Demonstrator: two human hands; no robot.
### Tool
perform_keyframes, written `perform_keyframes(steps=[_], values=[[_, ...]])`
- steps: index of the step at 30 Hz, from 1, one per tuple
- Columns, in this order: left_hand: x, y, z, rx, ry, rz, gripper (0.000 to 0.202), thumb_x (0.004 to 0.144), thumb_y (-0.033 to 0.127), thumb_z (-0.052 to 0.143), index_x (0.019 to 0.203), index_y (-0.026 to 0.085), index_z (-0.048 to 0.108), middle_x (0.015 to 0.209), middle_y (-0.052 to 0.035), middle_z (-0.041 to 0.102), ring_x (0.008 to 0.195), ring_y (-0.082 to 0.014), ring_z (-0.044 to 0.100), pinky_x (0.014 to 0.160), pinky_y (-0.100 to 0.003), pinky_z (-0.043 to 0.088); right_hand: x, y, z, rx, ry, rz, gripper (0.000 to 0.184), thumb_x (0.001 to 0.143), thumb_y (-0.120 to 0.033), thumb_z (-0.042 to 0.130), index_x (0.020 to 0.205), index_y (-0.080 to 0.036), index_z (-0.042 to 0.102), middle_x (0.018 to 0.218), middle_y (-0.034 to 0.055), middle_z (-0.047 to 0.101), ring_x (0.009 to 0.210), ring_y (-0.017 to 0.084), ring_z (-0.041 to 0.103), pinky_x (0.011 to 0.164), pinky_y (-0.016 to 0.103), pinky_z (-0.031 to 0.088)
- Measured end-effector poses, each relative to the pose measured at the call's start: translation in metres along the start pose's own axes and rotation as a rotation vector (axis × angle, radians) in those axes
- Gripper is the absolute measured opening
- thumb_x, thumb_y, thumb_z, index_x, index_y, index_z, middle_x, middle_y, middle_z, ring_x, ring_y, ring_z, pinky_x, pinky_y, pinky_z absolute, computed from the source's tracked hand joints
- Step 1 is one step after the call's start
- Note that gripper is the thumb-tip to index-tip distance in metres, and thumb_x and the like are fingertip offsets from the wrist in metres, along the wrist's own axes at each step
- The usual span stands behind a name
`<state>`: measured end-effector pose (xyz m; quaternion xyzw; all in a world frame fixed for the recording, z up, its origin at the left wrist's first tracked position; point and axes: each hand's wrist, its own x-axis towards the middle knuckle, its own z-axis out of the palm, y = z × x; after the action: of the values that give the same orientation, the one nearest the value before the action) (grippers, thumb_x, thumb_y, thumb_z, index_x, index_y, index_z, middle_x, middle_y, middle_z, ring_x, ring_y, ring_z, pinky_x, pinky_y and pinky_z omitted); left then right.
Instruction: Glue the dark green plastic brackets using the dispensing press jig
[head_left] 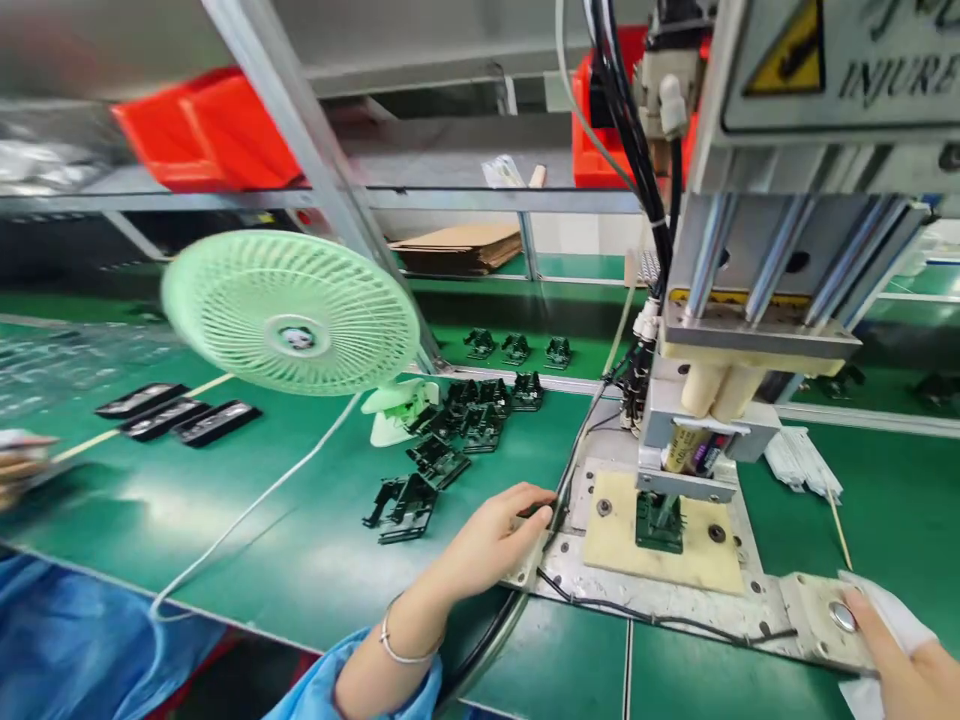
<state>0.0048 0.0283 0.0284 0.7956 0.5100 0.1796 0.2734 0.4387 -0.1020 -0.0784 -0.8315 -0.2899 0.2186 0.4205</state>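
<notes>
My left hand point(491, 535) rests on the button box at the left of a press point(757, 330), fingers stretched out and holding nothing. My right hand point(911, 660) is at the right button box point(814, 610), its thumb at the edge of a round silver button point(843, 616). A white cloth point(892, 605) shows on both sides of that thumb and seems held; the other fingers are hidden. Under the press head, a dark green-black plastic part point(658, 525) sits on a cream fixture plate point(611, 540). Two batteries point(694, 450) stand upright in the holder above it.
Several black plastic parts point(439, 460) lie left of the press, more on the back ledge. A green fan point(292, 315) trails a white cord point(255, 510). Black cables point(577, 440) run beside my left hand. At far left are another person's hand point(22, 460) and black housings point(217, 422).
</notes>
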Motion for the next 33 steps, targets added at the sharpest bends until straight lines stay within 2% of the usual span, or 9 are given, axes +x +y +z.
perform_keyframes(steps=[1, 3, 7, 11, 17, 23, 29, 33], values=[[0.0, -0.001, 0.0, -0.022, -0.005, -0.004, 0.045, 0.098, 0.044, 0.038, 0.116, 0.016, 0.067, 0.117, -0.0116, 0.069, 0.107, -0.0232, 0.066, 0.093, -0.032, 0.054, -0.003, -0.007, -0.001, -0.026, -0.021, 0.132, 0.05, 0.068, -0.068, 0.075, 0.054, -0.022, 0.066, 0.049, 0.0053, 0.057, 0.043, 0.02, 0.051, 0.037, 0.031, 0.04], [0.002, -0.004, -0.001, -0.058, -0.019, -0.012, 0.047, 0.097, 0.048, 0.04, 0.117, 0.015, 0.067, 0.118, -0.0128, 0.069, 0.108, -0.0256, 0.066, 0.094, -0.036, 0.054, -0.009, -0.021, 0.0, 0.065, 0.055, 0.158, 0.051, 0.065, -0.068, 0.075, 0.06, -0.018, 0.07, 0.057, 0.0073, 0.064, 0.05, 0.021, 0.056, 0.041, 0.03, 0.041], [0.006, -0.01, 0.0, -0.111, -0.022, -0.037, 0.052, 0.092, 0.059, 0.047, 0.115, 0.017, 0.069, 0.118, -0.0125, 0.07, 0.106, -0.0279, 0.066, 0.092, -0.036, 0.055, -0.016, -0.038, 0.008, 0.248, 0.072, 0.038, 0.058, 0.062, -0.064, 0.076, 0.086, -0.012, 0.078, 0.079, 0.0096, 0.073, 0.071, 0.025, 0.065, 0.056, 0.029, 0.049], [0.007, -0.015, 0.001, -0.137, -0.013, -0.066, 0.054, 0.089, 0.063, 0.052, 0.115, 0.019, 0.069, 0.117, -0.012, 0.071, 0.104, -0.0287, 0.067, 0.088, -0.035, 0.057, -0.018, -0.039, 0.009, 0.261, 0.062, 0.023, 0.064, 0.063, -0.067, 0.074, 0.098, -0.013, 0.078, 0.092, 0.0104, 0.075, 0.085, 0.028, 0.068, 0.069, 0.032, 0.052], [0.006, -0.015, 0.001, -0.136, -0.01, -0.094, 0.056, 0.088, 0.064, 0.052, 0.116, 0.019, 0.069, 0.119, -0.0122, 0.07, 0.104, -0.0296, 0.067, 0.084, -0.034, 0.059, -0.018, -0.036, 0.005, 0.251, 0.068, 0.038, 0.066, 0.065, -0.066, 0.075, 0.104, -0.013, 0.077, 0.096, 0.0113, 0.075, 0.089, 0.029, 0.069, 0.071, 0.034, 0.052], [0.007, -0.015, 0.002, -0.129, -0.011, -0.102, 0.055, 0.088, 0.064, 0.053, 0.116, 0.02, 0.069, 0.12, -0.0111, 0.07, 0.106, -0.0291, 0.066, 0.085, -0.033, 0.058, -0.015, -0.03, 0.005, 0.245, 0.073, 0.032, 0.067, 0.066, -0.065, 0.077, 0.106, -0.011, 0.076, 0.095, 0.0116, 0.075, 0.084, 0.027, 0.069, 0.068, 0.032, 0.052], [0.006, -0.013, 0.003, -0.133, -0.03, -0.117, 0.059, 0.088, 0.066, 0.05, 0.118, 0.018, 0.067, 0.122, -0.0123, 0.068, 0.109, -0.0299, 0.065, 0.091, -0.037, 0.057, -0.015, -0.028, 0.005, 0.257, 0.1, 0.028, 0.067, 0.064, -0.063, 0.079, 0.105, -0.01, 0.076, 0.097, 0.0124, 0.074, 0.087, 0.028, 0.068, 0.069, 0.031, 0.052], [0.005, -0.003, -0.001, 0.011, 0.031, -0.097, 0.069, 0.083, 0.069, 0.053, 0.128, 0.016, 0.06, 0.13, -0.0142, 0.063, 0.118, -0.0342, 0.06, 0.101, -0.046, 0.052, -0.015, -0.028, 0.005, 0.266, 0.096, 0.035, 0.067, 0.064, -0.064, 0.079, 0.104, -0.011, 0.076, 0.099, 0.0126, 0.074, 0.09, 0.028, 0.068, 0.07, 0.031, 0.052]])
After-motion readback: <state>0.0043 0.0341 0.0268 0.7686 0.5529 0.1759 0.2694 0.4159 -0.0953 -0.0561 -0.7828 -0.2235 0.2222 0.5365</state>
